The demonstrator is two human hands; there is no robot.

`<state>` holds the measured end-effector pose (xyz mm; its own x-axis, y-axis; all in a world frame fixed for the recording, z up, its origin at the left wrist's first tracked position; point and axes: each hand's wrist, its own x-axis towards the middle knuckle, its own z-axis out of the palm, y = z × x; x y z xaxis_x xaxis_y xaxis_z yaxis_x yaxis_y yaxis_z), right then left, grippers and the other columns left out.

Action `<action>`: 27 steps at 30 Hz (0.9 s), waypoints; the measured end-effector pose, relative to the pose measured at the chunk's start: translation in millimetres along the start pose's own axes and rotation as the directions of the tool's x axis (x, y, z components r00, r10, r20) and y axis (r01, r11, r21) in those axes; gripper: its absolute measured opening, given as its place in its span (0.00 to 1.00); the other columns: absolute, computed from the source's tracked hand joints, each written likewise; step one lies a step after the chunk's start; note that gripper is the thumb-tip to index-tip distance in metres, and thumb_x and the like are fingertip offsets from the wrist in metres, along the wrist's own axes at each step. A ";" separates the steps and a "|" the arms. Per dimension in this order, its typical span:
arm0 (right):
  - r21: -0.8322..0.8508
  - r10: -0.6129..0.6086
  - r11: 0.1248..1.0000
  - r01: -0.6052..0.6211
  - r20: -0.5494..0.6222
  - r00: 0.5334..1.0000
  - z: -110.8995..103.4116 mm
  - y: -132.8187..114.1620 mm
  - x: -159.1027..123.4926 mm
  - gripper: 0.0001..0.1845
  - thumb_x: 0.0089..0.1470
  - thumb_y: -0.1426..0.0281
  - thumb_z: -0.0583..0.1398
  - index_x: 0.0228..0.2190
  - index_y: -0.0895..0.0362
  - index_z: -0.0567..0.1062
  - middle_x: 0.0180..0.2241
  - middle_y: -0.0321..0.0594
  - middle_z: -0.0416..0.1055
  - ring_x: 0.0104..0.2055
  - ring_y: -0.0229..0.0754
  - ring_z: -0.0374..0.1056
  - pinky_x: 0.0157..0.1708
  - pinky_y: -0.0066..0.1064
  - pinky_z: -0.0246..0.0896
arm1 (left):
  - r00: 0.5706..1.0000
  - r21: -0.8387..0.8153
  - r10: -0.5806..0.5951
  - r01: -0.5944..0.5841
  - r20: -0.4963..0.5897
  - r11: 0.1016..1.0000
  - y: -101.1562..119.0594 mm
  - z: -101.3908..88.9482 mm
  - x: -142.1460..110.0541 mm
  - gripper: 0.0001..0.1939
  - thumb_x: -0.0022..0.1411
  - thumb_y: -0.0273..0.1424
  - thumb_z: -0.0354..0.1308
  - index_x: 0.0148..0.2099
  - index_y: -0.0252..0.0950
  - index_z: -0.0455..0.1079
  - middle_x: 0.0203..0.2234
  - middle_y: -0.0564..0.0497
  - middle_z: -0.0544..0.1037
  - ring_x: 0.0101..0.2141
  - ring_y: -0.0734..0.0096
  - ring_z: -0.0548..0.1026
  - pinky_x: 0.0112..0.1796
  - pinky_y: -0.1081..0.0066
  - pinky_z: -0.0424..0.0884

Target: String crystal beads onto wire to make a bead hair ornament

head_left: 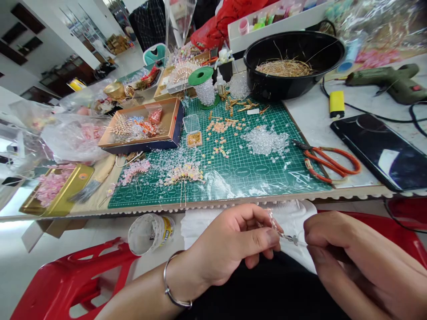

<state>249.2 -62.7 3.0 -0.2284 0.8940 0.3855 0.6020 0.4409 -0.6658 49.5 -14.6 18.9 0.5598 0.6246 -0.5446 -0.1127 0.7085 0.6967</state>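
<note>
1. Down at 6 o'clock, below the desk (pixel 333 120) edge, both hands meet over the person's lap.
2. The left hand (pixel 230 242) has its thumb and fingers pinched together on a thin beaded wire strand (pixel 278 231); a silver bangle (pixel 171 286) circles that wrist.
3. The right hand (pixel 336 249), at 5 o'clock, closes its fingertips on the other end of the same strand, so the strand spans the small gap between the two hands.
4. A white cloth (pixel 293 213) lies just behind the strand, over the lap.
5. On the desk at 12 o'clock lies a green cutting mat (pixel 247 171), strewn with a pile of clear beads (pixel 265 141) and small orange beads (pixel 218 129).
6. Orange-handled scissors (pixel 328 162) rest at the mat's 3 o'clock edge, beside a dark tablet (pixel 380 151).
7. A black bowl (pixel 293 60) holding straw-like strands stands at 1 o'clock; a green glue gun (pixel 390 80) lies toward 2 o'clock.
8. An open box (pixel 143 129) of mixed beads sits at 10 o'clock, and a gold tin (pixel 63 191) of pink beads at 9 o'clock.
9. A red stool (pixel 66 280) shows at 7 o'clock, with a small jar (pixel 150 231) near it.
</note>
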 end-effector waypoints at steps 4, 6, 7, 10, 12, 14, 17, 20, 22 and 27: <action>-0.060 -0.115 0.992 0.112 -0.034 0.993 1.4 3.0 1.2 0.08 0.57 0.77 0.54 0.36 0.54 0.68 0.28 0.36 0.70 0.25 0.34 0.67 0.22 0.24 0.63 | 1.000 -0.011 -0.002 0.002 -0.009 1.000 -0.5 0.8 -0.1 0.17 0.54 0.36 0.71 0.36 0.34 0.68 0.25 0.55 0.73 0.24 0.82 0.70 0.18 0.84 0.59; -0.081 -0.142 0.987 0.138 -0.049 0.989 1.4 4.2 0.1 0.09 0.56 0.79 0.55 0.36 0.54 0.69 0.29 0.37 0.72 0.28 0.36 0.69 0.26 0.26 0.66 | 1.000 -0.011 -0.002 0.002 -0.009 1.000 -0.2 1.3 -0.2 0.17 0.53 0.36 0.72 0.36 0.34 0.68 0.25 0.55 0.73 0.24 0.82 0.70 0.18 0.84 0.59; -0.092 -0.151 0.985 0.145 -0.062 0.987 1.3 4.6 -0.9 0.08 0.56 0.79 0.56 0.36 0.54 0.69 0.30 0.38 0.72 0.28 0.36 0.70 0.27 0.27 0.66 | 1.000 -0.009 -0.003 0.003 -0.006 1.000 0.1 1.6 -0.2 0.17 0.53 0.36 0.72 0.36 0.34 0.68 0.25 0.55 0.73 0.24 0.81 0.70 0.18 0.84 0.58; -0.129 -0.164 0.980 0.154 -0.072 0.984 0.4 5.2 -4.1 0.08 0.56 0.78 0.56 0.36 0.54 0.70 0.31 0.39 0.73 0.30 0.38 0.71 0.28 0.30 0.66 | 1.000 -0.006 0.000 0.000 -0.002 1.000 0.8 2.0 -0.1 0.17 0.53 0.36 0.72 0.35 0.34 0.68 0.25 0.55 0.73 0.24 0.82 0.70 0.18 0.84 0.58; -0.138 -0.173 0.977 0.163 -0.065 0.983 0.0 5.1 -5.0 0.07 0.56 0.78 0.56 0.36 0.55 0.70 0.31 0.39 0.73 0.30 0.38 0.71 0.29 0.30 0.66 | 1.000 -0.006 0.004 -0.004 0.000 1.000 0.9 2.0 -0.2 0.16 0.54 0.35 0.71 0.35 0.34 0.68 0.25 0.55 0.73 0.24 0.82 0.69 0.18 0.84 0.59; -0.140 -0.180 0.976 0.169 -0.071 0.981 -0.1 4.5 -4.5 0.08 0.56 0.78 0.56 0.37 0.55 0.70 0.31 0.39 0.73 0.30 0.37 0.71 0.29 0.29 0.66 | 1.000 0.000 0.014 -0.014 -0.002 1.000 0.9 1.9 -0.4 0.16 0.54 0.36 0.71 0.35 0.34 0.68 0.25 0.55 0.73 0.24 0.82 0.69 0.18 0.84 0.59; -0.142 -0.183 0.975 0.170 -0.081 0.980 -0.3 2.8 -2.7 0.09 0.56 0.79 0.56 0.38 0.56 0.70 0.31 0.39 0.73 0.30 0.37 0.71 0.29 0.28 0.66 | 1.000 0.018 0.024 -0.024 -0.006 1.000 0.9 1.9 -0.8 0.16 0.55 0.36 0.71 0.35 0.34 0.68 0.25 0.55 0.73 0.24 0.82 0.70 0.18 0.84 0.59; -0.120 -0.173 0.979 0.166 -0.053 0.983 -1.1 0.8 -0.5 0.09 0.56 0.80 0.56 0.36 0.55 0.69 0.29 0.38 0.73 0.27 0.36 0.69 0.25 0.27 0.65 | 1.000 0.015 0.020 -0.020 -0.007 1.000 1.2 2.3 -1.0 0.16 0.55 0.36 0.71 0.35 0.34 0.68 0.25 0.55 0.73 0.24 0.82 0.70 0.18 0.84 0.59; -0.095 -0.163 0.983 0.158 -0.041 0.986 -1.7 0.1 0.7 0.08 0.55 0.79 0.56 0.35 0.55 0.69 0.29 0.38 0.73 0.26 0.35 0.68 0.24 0.27 0.64 | 1.000 0.009 0.009 -0.009 -0.008 1.000 1.4 2.4 -0.9 0.16 0.54 0.36 0.71 0.36 0.34 0.68 0.25 0.55 0.73 0.24 0.82 0.70 0.18 0.84 0.59; -0.083 -0.141 0.987 0.137 -0.050 0.989 -1.4 0.8 1.0 0.08 0.57 0.79 0.55 0.36 0.54 0.68 0.29 0.37 0.72 0.27 0.35 0.69 0.25 0.26 0.64 | 1.000 0.008 -0.007 0.007 -0.006 1.000 1.7 2.1 -0.9 0.16 0.54 0.35 0.71 0.36 0.34 0.68 0.25 0.55 0.73 0.25 0.81 0.70 0.18 0.84 0.59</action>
<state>250.5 -61.5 3.7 -0.2724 0.8175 0.5074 0.6263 0.5510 -0.5515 50.6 -14.7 21.6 0.5553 0.6217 -0.5524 -0.1021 0.7101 0.6966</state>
